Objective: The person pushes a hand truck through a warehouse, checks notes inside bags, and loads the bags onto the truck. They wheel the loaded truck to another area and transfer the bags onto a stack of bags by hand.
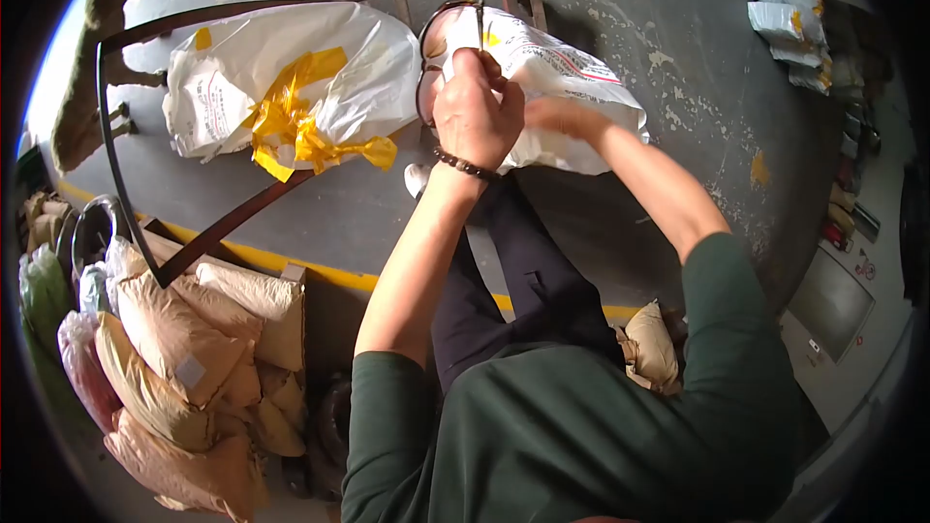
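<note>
Clearly, your left forearm rises from the lower middle of the frame, nearly straight, with a beaded bracelet (468, 165) round the wrist. Your left hand (477, 114) is at the upper middle, back upward, knuckles bent and thumb side toward the right of the frame. Its grip is closed, clamped on the slim arm of dark-rimmed glasses (438, 36), whose round lenses stand out to the left of your fingers.

Your right arm bends at the elbow and comes in from the right, forearm slanting up toward the middle. Your right hand (557, 118) is just beside the left one, in front of the right white bag (581, 87). It is blurred and its fingertips are partly hidden, so you cannot tell whether that grip is apart or together, or what it holds.

At upper left, the left white bag (368, 77) lies with crumpled yellow tape (276, 111) across it, near the glasses. A dark metal frame (223, 230) runs around that bag, and brown packages (184, 329) are piled at lower left.
</note>
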`<state>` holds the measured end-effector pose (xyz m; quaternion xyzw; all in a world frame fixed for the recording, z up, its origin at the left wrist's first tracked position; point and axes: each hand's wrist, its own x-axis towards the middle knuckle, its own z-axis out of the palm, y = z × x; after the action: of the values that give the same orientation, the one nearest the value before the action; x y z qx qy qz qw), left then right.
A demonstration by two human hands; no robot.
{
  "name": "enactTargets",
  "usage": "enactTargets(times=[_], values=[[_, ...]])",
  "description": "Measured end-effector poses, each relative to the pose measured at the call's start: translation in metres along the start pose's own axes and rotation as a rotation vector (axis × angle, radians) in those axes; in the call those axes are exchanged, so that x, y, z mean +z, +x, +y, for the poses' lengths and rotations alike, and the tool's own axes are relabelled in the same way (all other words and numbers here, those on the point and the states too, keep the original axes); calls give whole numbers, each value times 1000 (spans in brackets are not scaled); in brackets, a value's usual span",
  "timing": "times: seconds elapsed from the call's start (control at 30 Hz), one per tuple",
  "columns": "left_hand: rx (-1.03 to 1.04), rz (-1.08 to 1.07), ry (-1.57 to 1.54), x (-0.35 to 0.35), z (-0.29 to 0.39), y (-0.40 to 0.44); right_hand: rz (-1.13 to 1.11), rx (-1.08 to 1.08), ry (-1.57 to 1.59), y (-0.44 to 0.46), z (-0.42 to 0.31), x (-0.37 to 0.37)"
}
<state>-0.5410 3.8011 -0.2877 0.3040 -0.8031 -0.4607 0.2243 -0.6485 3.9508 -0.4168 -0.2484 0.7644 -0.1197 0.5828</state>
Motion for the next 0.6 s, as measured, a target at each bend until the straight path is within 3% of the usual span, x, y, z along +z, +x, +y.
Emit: enactTargets(times=[0.07,0.1,0.17,0.23,0.3,0.4,0.43,0.5,0.53,0.6], values=[[-19,-35,-47,-3,-4,5,73,-227,-60,-48,-4,21],[-23,-57,-50,-4,-5,5,450,-531,-206,-92,-18,36],[-12,-62,-58,-4,-6,8,371,-250,-56,-165,-55,49],[-8,-63,-62,-4,-5,15,269,-261,-100,-208,-31,79],[-21,-79,-60,-6,-3,19,-175,239,-164,-251,-34,81],[-32,-106,-70,-8,-4,23,142,187,20,-265,-60,47],[-29,-122,-69,-8,-3,21,368,66,200,-255,-80,27],[-24,-126,-69,-5,-2,21,650,-126,151,-214,-97,-3],[-24,-122,-67,-3,-2,22,777,-186,186,-176,-82,-4],[-42,-129,-60,-3,-1,21,832,-72,-182,-42,36,8]])
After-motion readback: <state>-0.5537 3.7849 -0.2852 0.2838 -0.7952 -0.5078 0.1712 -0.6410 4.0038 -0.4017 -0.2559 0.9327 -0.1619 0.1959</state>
